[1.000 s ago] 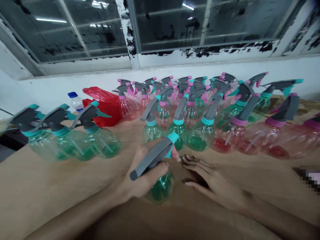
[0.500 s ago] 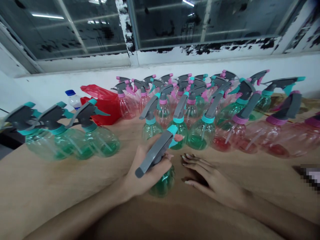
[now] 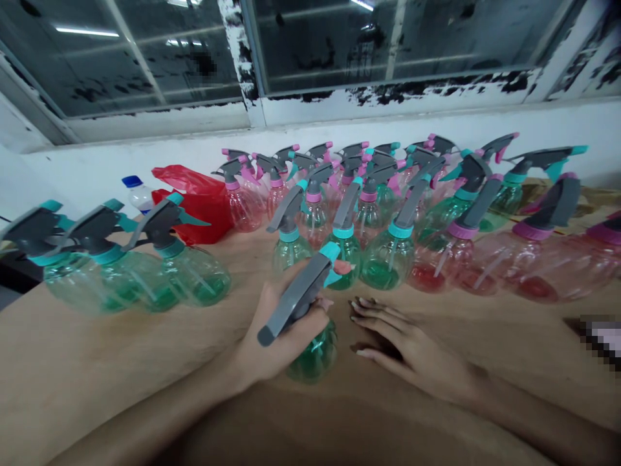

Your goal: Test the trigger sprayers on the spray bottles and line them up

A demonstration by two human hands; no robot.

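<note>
My left hand [image 3: 279, 333] is wrapped round the neck of a green spray bottle [image 3: 314, 356], under its grey and turquoise trigger head. The bottle stands on the table in front of me, and its nozzle points away towards the other bottles. A fingertip shows beside the turquoise trigger; the rest of the grip is partly hidden by the head. To the right, my right hand [image 3: 407, 340] rests on the tabletop with its fingers stretched out, apart from the bottle and holding nothing. Just beyond the hands stands a green spray bottle [image 3: 385, 268] with a little green liquid inside.
Three green spray bottles [image 3: 194, 275] stand at the left. Rows of pink spray bottles [image 3: 431, 265] and green ones fill the back and right. A red plastic bag [image 3: 206, 210] and a blue-capped bottle [image 3: 138, 194] sit near the wall. A blurred-out object [image 3: 604, 340] lies at the right edge.
The whole view has shifted slightly to the left. Both hands keep their poses, the left one still round the spray bottle.
</note>
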